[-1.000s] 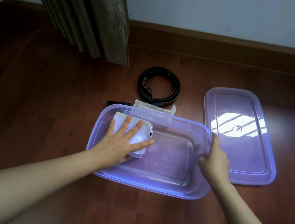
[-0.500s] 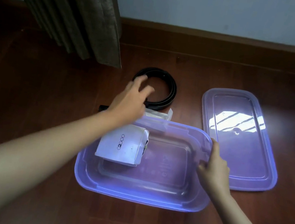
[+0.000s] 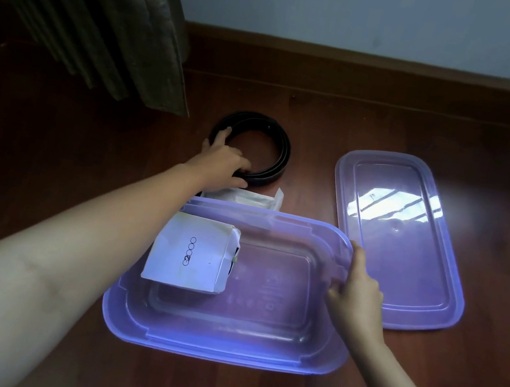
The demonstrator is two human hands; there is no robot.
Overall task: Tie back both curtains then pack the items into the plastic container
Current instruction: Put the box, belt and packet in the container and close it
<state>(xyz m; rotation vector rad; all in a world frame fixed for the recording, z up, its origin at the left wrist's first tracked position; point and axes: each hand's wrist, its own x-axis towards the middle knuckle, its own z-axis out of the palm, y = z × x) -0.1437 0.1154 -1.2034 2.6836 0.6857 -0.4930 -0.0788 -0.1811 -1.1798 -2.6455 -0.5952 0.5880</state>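
Your left hand (image 3: 223, 162) grips the coiled belt (image 3: 275, 142) at upper centre while your right hand (image 3: 357, 288) holds the rim of the container (image 3: 220, 353); gripped at one side, the coil may unwind when lifted and snag.

Dark reddish-brown wooden plank floor (image 3: 54, 132) beneath the fingers (image 3: 222, 136); beyond them, brown wooden skirting board (image 3: 400, 82), then pale blue-grey painted wall (image 3: 378, 14).
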